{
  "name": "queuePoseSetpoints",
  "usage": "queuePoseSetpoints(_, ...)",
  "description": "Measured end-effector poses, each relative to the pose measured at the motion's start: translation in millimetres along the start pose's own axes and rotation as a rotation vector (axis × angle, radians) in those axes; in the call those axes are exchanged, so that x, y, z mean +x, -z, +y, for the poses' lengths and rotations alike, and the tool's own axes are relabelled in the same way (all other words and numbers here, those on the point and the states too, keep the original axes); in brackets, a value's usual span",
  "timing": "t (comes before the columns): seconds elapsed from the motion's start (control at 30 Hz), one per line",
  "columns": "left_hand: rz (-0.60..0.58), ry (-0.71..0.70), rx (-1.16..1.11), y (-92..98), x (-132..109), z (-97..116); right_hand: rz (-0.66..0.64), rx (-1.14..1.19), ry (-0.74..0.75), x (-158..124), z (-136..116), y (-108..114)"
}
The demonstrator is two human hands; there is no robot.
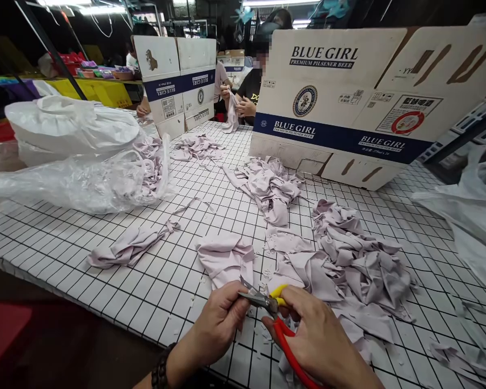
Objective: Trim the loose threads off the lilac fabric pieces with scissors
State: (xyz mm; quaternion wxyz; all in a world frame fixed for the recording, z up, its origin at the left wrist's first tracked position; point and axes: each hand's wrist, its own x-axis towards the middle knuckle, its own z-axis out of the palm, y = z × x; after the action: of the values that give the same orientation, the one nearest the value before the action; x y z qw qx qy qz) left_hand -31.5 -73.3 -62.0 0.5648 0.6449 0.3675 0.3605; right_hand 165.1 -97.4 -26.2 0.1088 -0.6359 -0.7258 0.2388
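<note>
My right hand (311, 329) grips a pair of scissors (265, 302) with one yellow and one red handle. Their blades are parted and point left, right at the fingertips of my left hand (218, 321). That hand, with a dark beaded bracelet at its wrist, is closed in a pinch on the near edge of a pale lilac fabric piece (227, 258); the pinched part is hidden by the fingers. Right of the scissors lies a heap of similar crumpled fabric (364, 265). Small scraps are scattered on the table around both hands.
The table (178, 302) has a white cover with a black grid. Farther back lie another fabric pile (269, 183) and a beer carton (332, 102) standing upright. A clear plastic bag (93, 181) is at left, a white bag (473, 216) at right. Across the table, a person handles fabric.
</note>
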Motion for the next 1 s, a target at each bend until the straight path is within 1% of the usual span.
queuePoseSetpoints(0.3,-0.015,0.009,-0.097,2.3,1.1,5.0,-0.004,-0.007,0.01,2.5,-0.6,-0.8)
queuePoseSetpoints(0.6,-0.024,0.054,-0.171,4.6,-0.9,5.0,0.059,-0.013,0.05,0.8,2.8,-4.7)
queuePoseSetpoints(0.77,-0.019,0.109,-0.201,4.8,-2.5,2.7,0.08,0.027,0.057,2.8,1.3,-7.4)
queuePoseSetpoints(0.83,-0.004,0.129,-0.216,4.9,-2.1,1.4,0.049,0.139,0.027,3.8,3.8,-5.9)
queuePoseSetpoints(0.93,0.026,0.137,-0.233,6.0,-1.7,-1.3,-0.033,0.514,-0.076,10.1,13.8,3.8)
queuePoseSetpoints(1.0,0.038,0.132,-0.257,7.6,-3.1,-3.3,-0.033,0.713,-0.135,20.5,21.1,13.1)
